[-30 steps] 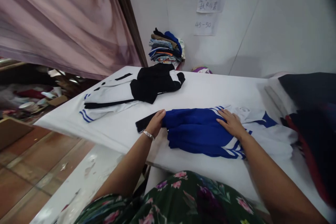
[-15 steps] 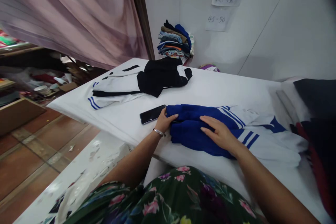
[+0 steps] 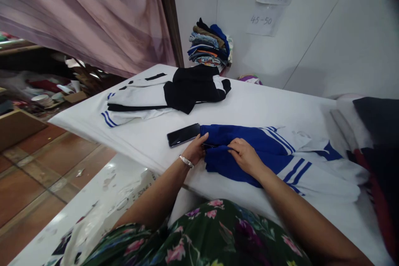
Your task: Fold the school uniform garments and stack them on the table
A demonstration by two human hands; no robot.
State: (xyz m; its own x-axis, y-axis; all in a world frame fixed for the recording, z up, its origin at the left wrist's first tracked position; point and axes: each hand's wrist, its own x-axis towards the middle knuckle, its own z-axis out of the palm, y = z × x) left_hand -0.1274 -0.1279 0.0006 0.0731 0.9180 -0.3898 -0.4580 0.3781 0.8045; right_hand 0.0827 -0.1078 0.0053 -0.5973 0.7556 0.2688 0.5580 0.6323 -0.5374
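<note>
A blue and white top [image 3: 249, 131] lies lengthwise on the table, its blue part toward my hands and its striped white part to the right. My right hand [image 3: 245, 157] pinches a fold of the blue cloth between thumb and fingers, raising it slightly. At the left end of the blue part, my left hand [image 3: 197, 149] has its fingers closed at the cloth edge, the fingertips partly hidden. A black phone [image 3: 183, 135] lies flat just beyond my left hand, touching or nearly touching the cloth.
A black and white garment [image 3: 196, 87] is spread farther back on the white table [image 3: 140, 139]. Folded clothes [image 3: 208, 45] are stacked by the wall. Dark clothes [image 3: 378, 133] border the right side. A pink curtain [image 3: 109, 12] hangs at the left.
My right hand has gone from lying flat on the blue cloth to pinching it, moving a little left and lifting a fold. My left hand stays at the cloth's left end.
</note>
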